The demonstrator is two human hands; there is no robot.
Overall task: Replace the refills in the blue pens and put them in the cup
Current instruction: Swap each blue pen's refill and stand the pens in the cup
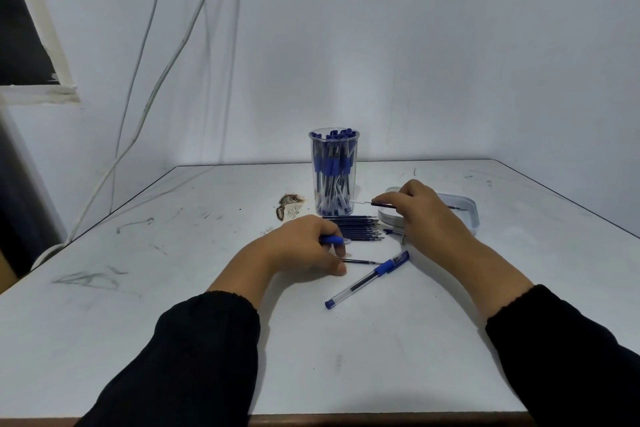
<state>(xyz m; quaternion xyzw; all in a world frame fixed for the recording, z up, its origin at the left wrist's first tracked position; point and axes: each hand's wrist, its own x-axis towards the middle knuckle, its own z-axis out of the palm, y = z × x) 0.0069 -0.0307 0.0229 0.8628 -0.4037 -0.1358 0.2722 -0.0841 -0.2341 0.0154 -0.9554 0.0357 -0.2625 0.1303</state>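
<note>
A clear plastic cup (334,173) full of blue pens stands at the table's middle back. In front of it lies a row of several dark blue refills (356,227). My left hand (304,246) grips a blue pen part (331,240) and rests over a loose refill (360,262). My right hand (420,215) pinches a thin refill (363,202) above a white tray (467,210). A whole blue pen (367,279) lies on the table between my hands. A small blue pen piece (393,231) lies by my right hand.
The white table (173,288) is scuffed, with a brown burn mark (289,206) left of the cup. White cables (149,97) hang down the wall at the left. The table's front edge (381,418) runs along the bottom.
</note>
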